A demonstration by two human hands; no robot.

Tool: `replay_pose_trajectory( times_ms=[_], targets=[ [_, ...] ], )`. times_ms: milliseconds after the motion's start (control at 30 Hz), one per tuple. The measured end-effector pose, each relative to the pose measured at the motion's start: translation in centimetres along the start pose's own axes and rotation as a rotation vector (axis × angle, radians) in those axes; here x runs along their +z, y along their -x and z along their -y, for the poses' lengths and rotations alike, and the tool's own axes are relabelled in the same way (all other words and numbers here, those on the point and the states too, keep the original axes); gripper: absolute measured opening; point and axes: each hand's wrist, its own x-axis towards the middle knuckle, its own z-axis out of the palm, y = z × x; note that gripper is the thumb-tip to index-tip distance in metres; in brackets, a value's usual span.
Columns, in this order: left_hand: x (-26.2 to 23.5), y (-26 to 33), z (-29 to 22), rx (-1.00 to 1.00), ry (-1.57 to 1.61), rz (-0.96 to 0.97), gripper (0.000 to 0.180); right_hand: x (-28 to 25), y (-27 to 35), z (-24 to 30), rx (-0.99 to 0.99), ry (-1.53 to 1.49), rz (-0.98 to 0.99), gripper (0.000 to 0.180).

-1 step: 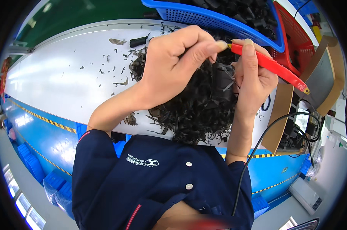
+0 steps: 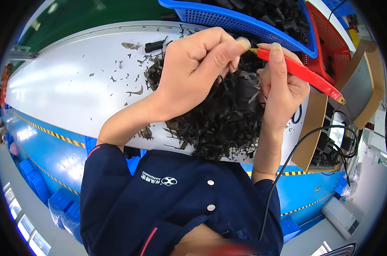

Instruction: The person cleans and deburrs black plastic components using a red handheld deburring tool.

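Note:
My right hand (image 2: 283,87) is closed around a red utility knife (image 2: 308,74), its thumb lying along the handle. A short yellow end of the knife points left toward my left hand (image 2: 193,74). That hand is closed in a pinch, thumb against the curled fingers. Whatever it grips is hidden behind the fingers. Beneath both hands spreads a heap of black rubbery or plastic scraps (image 2: 214,123). A translucent grey strip (image 2: 254,85) lies beside the right hand's fingers.
A blue perforated basket (image 2: 240,23) of black parts stands at the far side, with a red basket (image 2: 330,42) beside it. At the right is a cardboard box (image 2: 311,132) and a black cable (image 2: 306,138). A black cylindrical part (image 2: 154,46) and small scraps lie on the white table (image 2: 74,81).
My left hand has shifted slightly left and up, so more of the knife's yellow end shows. My right hand stays nearly still with the knife.

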Motion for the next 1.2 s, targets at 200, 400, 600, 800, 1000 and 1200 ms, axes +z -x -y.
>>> replay_pose_trajectory(
  times_ms=[200,400,600,800,1000,1200],
  targets=[
    [-0.1,0.2,0.7,-0.518,0.536,0.177,0.038,0.0,0.3,-0.2,0.017,-0.11,-0.016,0.02],
    [0.9,0.1,1.5,-0.087,0.087,0.257,0.031,-0.6,-0.3,-0.2,-0.041,-0.12,-0.119,0.022],
    [1.1,0.7,1.1,-0.302,0.135,0.23,0.032,-0.6,-0.3,-0.3,-0.246,0.05,-0.242,0.018],
    [2.0,0.8,1.9,-0.072,0.119,-0.191,0.028,0.2,0.7,-0.9,-0.555,0.363,-0.249,0.021],
    [0.6,0.6,0.7,-0.29,0.397,0.109,0.041,-0.4,2.0,-0.4,-0.628,0.379,0.0,0.028],
    [0.4,0.6,-0.3,-0.264,0.146,0.302,0.045,-1.2,-0.1,1.0,-0.275,-0.118,-0.211,0.026]
  ],
)
